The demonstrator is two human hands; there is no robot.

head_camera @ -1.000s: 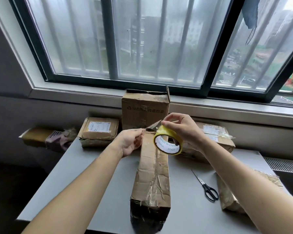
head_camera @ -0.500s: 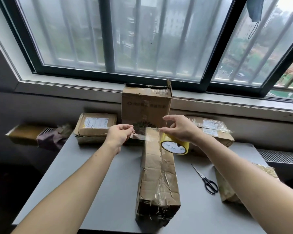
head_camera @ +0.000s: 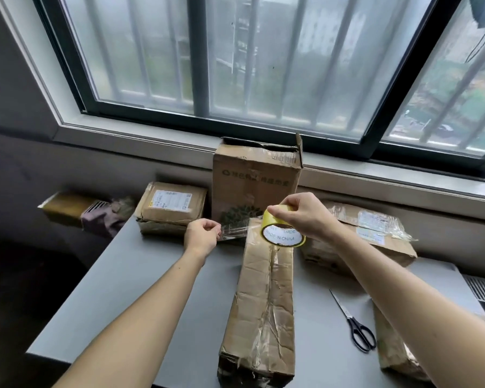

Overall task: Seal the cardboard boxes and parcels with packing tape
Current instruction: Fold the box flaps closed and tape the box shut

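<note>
My right hand (head_camera: pixel 303 217) grips the yellow tape roll (head_camera: pixel 282 233) from the top, with my fingers curled round it. I hold it over the far end of the long cardboard box (head_camera: pixel 263 301). I cannot tell if the roll touches the box.

My left hand (head_camera: pixel 203 235) is just left of the box. Its thumb and fingers pinch the loose end of the clear tape strip (head_camera: pixel 235 229). The strip runs tight between my two hands. I hold it tight so it stays flat and does not stick to itself.

The long box lies on the grey table (head_camera: pixel 140 289), with one end near me and the other end far. It is crumpled and has old shiny tape on it. I think I put it in the middle so I can run new tape down its top seam. That part is not done yet.

The black scissors (head_camera: pixel 353 323) lie to the right of the box, close by my right arm. I think they are there to cut the strip.

The tall open box (head_camera: pixel 255 183) stands far back by the window. A flat parcel with a white label (head_camera: pixel 171 205) lies to its left. Two more parcels lie on the right, one far (head_camera: pixel 370 239) and one near (head_camera: pixel 395 348). I think they are waiting for tape too.
</note>
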